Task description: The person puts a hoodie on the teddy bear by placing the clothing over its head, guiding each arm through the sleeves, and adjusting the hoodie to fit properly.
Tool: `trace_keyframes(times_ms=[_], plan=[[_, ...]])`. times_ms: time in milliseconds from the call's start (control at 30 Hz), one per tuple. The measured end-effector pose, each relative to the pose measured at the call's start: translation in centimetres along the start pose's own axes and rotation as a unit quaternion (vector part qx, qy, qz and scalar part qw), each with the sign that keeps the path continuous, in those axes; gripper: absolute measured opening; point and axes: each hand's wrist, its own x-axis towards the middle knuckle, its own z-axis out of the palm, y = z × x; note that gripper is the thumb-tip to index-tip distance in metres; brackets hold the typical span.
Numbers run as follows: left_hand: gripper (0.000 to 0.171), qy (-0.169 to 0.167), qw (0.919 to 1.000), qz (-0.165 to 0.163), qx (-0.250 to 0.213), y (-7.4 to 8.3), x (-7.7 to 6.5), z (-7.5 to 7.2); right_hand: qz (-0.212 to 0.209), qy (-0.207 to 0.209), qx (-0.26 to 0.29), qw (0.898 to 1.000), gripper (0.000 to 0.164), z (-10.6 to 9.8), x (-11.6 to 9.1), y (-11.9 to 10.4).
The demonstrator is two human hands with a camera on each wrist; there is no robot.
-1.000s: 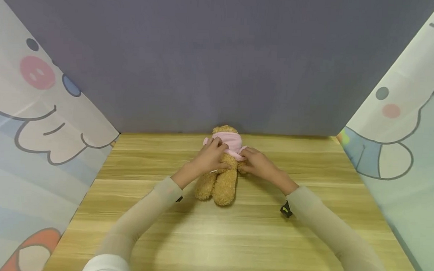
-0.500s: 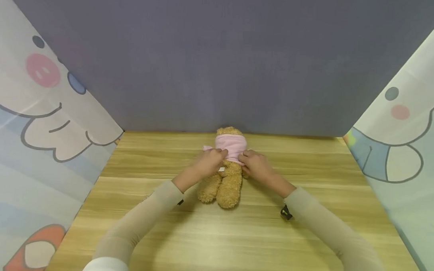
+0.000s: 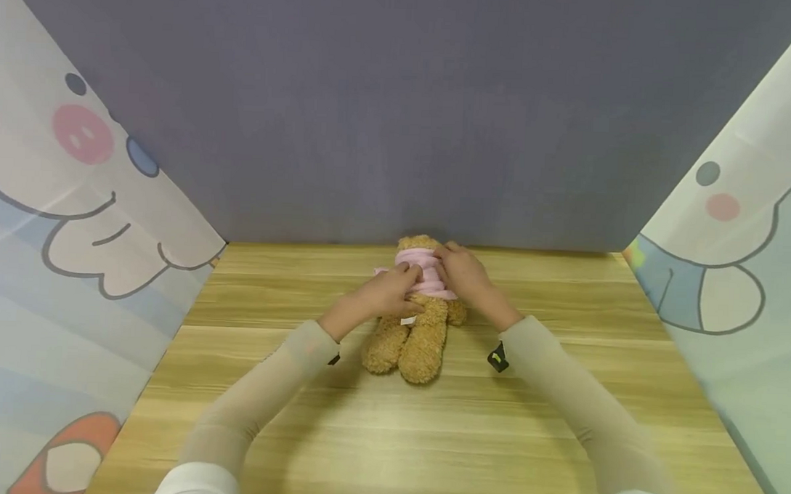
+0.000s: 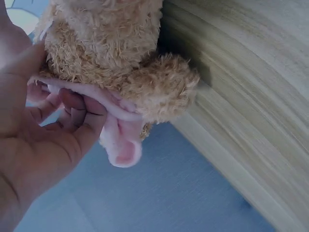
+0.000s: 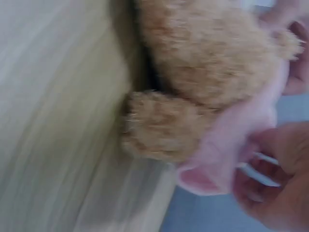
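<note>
Your right hand [image 3: 465, 273] now higher on the pink garment [image 3: 432, 286]

It has left the hem [image 4: 123, 112] and appears to pinch the upper part, so the work seems to shift there. Your left hand [image 3: 387, 290] curves at the hem; I cannot tell if it grips. The plush toy [image 3: 431, 317] lies on the table [image 3: 389, 436], close to the grey wall [image 3: 400, 116]: brown, curly fur, the garment wrinkled around its body.

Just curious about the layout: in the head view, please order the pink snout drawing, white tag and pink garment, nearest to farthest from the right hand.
1. Pink garment: touching the right hand.
2. White tag: by the plush toy's legs.
3. Pink snout drawing: on the left wall.
</note>
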Motion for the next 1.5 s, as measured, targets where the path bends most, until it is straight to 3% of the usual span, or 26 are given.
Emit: trace_keyframes(times_ms=[100, 167, 233, 500, 633, 733, 833, 933, 1000, 1167, 1367, 1500], plan=[[0.052, -0.007, 0.9996, -0.013, 0.022, 0.2, 0.3, 0.3, -0.047, 0.011, -0.013, 0.999, 0.012, 0.1, 0.0, -0.1], [0.047, -0.010, 0.9992, -0.016, 0.034, 0.3, 0.3, 0.4, -0.085, -0.011, -0.004, 0.996, 0.006, -0.5, -0.3, 0.0], [0.043, -0.006, 0.9991, -0.015, 0.038, 0.2, 0.4, 0.3, -0.115, -0.042, 0.022, 0.992, 0.007, -1.2, -0.5, 0.2], [0.044, -0.014, 0.9988, -0.035, 0.031, 0.4, 0.1, 0.7, -0.168, -0.138, 0.117, 0.969, 0.012, -2.0, -0.7, 1.2], [0.053, 0.013, 0.9980, -0.062, -0.006, 0.0, 0.1, 1.1, -0.156, -0.148, 0.150, 0.965, 0.011, -1.6, -1.1, 1.3], [0.077, 0.031, 0.9950, -0.086, -0.040, -0.5, 0.1, 1.1, -0.120, -0.098, 0.148, 0.977, 0.016, -1.1, -1.3, 1.1], [0.095, 0.021, 0.9941, -0.097, -0.044, -0.7, 0.2, 0.9, -0.063, -0.042, 0.132, 0.988, 0.028, -0.4, -1.3, 0.7], [0.087, 0.000, 0.9956, -0.091, -0.025, -0.6, 0.5, 0.7, -0.014, -0.002, 0.094, 0.995, 0.035, 0.5, -1.1, 0.3], [0.078, -0.007, 0.9962, -0.085, -0.015, -0.5, 0.6, 0.7, 0.000, 0.019, 0.070, 0.997, 0.030, 0.8, -1.1, 0.0], [0.053, 0.002, 0.9974, -0.072, 0.005, -0.4, 0.7, 1.2, -0.031, 0.025, 0.035, 0.999, 0.010, 1.1, -1.3, -0.5], [0.037, 0.029, 0.9986, -0.038, 0.022, -0.1, 0.6, 1.5, -0.029, -0.001, 0.054, 0.998, 0.013, 0.9, -1.2, -0.1], [0.034, 0.023, 0.9979, -0.052, 0.031, 0.1, 0.5, 1.5, -0.073, -0.059, 0.072, 0.993, 0.005, 0.5, -1.0, 0.5]])
